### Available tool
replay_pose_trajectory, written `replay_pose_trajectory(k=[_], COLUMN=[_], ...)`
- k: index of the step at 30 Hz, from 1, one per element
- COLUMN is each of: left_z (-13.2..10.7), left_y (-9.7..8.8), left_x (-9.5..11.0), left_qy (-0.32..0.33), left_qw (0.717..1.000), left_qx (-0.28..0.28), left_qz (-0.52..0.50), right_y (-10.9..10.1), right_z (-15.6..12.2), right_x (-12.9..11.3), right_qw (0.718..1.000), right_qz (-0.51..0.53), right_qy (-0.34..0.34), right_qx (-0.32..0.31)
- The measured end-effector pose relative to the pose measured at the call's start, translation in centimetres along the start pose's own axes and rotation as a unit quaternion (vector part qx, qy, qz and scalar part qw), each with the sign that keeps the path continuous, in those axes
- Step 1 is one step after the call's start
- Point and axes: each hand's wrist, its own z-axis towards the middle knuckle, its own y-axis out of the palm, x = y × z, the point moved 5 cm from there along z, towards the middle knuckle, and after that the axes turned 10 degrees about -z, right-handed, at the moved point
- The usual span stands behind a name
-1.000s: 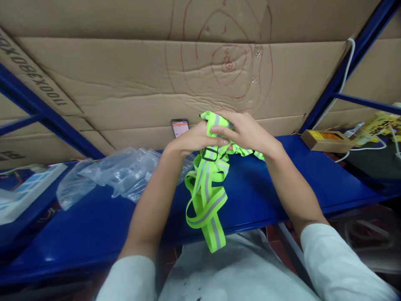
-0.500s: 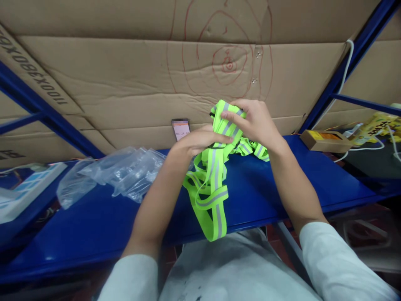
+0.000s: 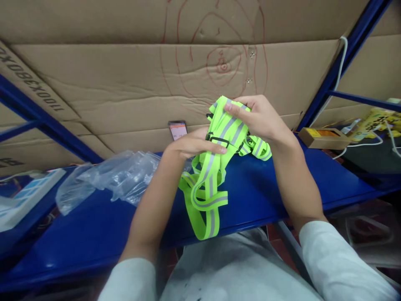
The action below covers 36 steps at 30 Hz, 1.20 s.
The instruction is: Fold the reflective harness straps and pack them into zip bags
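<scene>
A bundle of neon-yellow reflective straps (image 3: 230, 125) with grey stripes and black buckles is held up between my two hands. My left hand (image 3: 197, 143) grips its lower left side, thumb lying across the front by a black buckle (image 3: 217, 139). Around the upper right of the folded part my right hand (image 3: 255, 116) is closed, thumb on the front and fingers hidden behind. Loose strap loops (image 3: 208, 205) hang below toward the front edge of the blue table (image 3: 250, 200). More of the strap (image 3: 261, 149) lies crumpled behind, under my right hand.
Clear plastic bags (image 3: 115, 177) lie on the table to the left, near a white-and-blue box-like object (image 3: 29, 198). A phone (image 3: 177, 130) leans against the cardboard wall (image 3: 125, 75). At the right are a small cardboard box (image 3: 324, 138), white cables and yellow packaging (image 3: 371, 121).
The folded straps have spread a little, and the black buckle by my left thumb shows more fully. The hanging loops have shifted slightly left. Both hands keep their hold.
</scene>
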Motion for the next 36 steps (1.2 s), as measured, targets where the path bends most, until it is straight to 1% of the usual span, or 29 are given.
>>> replay_pose_trajectory(k=[2, 4, 7, 9, 11, 14, 17, 19, 21, 22, 24, 26, 27, 28, 30, 31, 34, 36], left_z=[0.2, 0.5, 0.8, 0.8, 0.7, 0.7, 0.6, 0.6, 0.8, 0.9, 1.2, 1.1, 1.0, 0.7, 0.1, -0.3, -1.4, -1.7], left_y=[0.3, 0.6, 1.0, 1.2, 1.2, 1.1, 1.3, 1.6, 2.3, 2.7, 3.5, 4.2, 4.4, 4.4, 4.4, 4.3, 4.3, 3.9], left_x=[-0.1, -0.3, -0.3, -0.1, 0.1, 0.5, 0.9, 1.0, 0.8, 0.5, -0.2, -0.5, -0.5, -0.2, 0.7, 1.1, 2.3, 2.7], left_qy=[0.003, 0.012, 0.034, 0.052, 0.070, 0.101, 0.131, 0.135, 0.118, 0.098, 0.039, -0.007, -0.014, -0.009, 0.018, 0.031, 0.067, 0.092], left_qw=[1.000, 0.998, 0.995, 0.997, 0.996, 0.987, 0.982, 0.984, 0.988, 0.990, 0.988, 0.986, 0.988, 0.992, 0.999, 0.999, 0.984, 0.974], left_qx=[0.007, 0.026, 0.045, 0.046, 0.048, 0.057, 0.080, 0.096, 0.095, 0.084, 0.047, 0.007, -0.007, -0.015, -0.029, -0.040, -0.085, -0.091], left_qz=[-0.016, -0.051, -0.077, -0.037, 0.038, 0.114, 0.111, 0.070, -0.014, -0.063, -0.140, -0.165, -0.153, -0.127, -0.039, 0.013, 0.141, 0.185], right_y=[0.2, 0.2, 0.3, 0.4, 0.4, 0.0, -0.3, -0.3, -0.1, -0.1, -0.5, -1.0, -1.1, -1.1, -0.8, -0.7, -0.1, 0.7], right_z=[0.2, 0.6, 1.2, 1.4, 1.4, 0.8, 0.3, 0.3, 0.5, 0.7, 1.0, 1.1, 1.1, 1.0, 0.8, 0.7, 0.5, 0.5], right_x=[0.7, 1.4, 2.1, 2.2, 1.8, 1.0, 0.4, 0.4, 0.6, 0.8, 1.2, 1.3, 1.2, 1.2, 1.1, 1.0, 1.0, 0.8], right_qw=[0.998, 0.993, 0.986, 0.984, 0.984, 0.986, 0.986, 0.980, 0.973, 0.969, 0.966, 0.968, 0.970, 0.972, 0.973, 0.971, 0.977, 0.986], right_qz=[0.061, 0.110, 0.154, 0.162, 0.158, 0.144, 0.148, 0.178, 0.212, 0.225, 0.233, 0.223, 0.216, 0.211, 0.212, 0.218, 0.204, 0.163], right_qy=[0.022, 0.035, 0.058, 0.068, 0.069, 0.070, 0.075, 0.082, 0.094, 0.100, 0.103, 0.094, 0.091, 0.092, 0.096, 0.094, 0.062, 0.035], right_qx=[-0.014, -0.010, -0.009, -0.025, -0.037, -0.037, -0.024, -0.016, -0.010, 0.000, 0.040, 0.069, 0.065, 0.046, -0.004, -0.017, -0.011, -0.023])
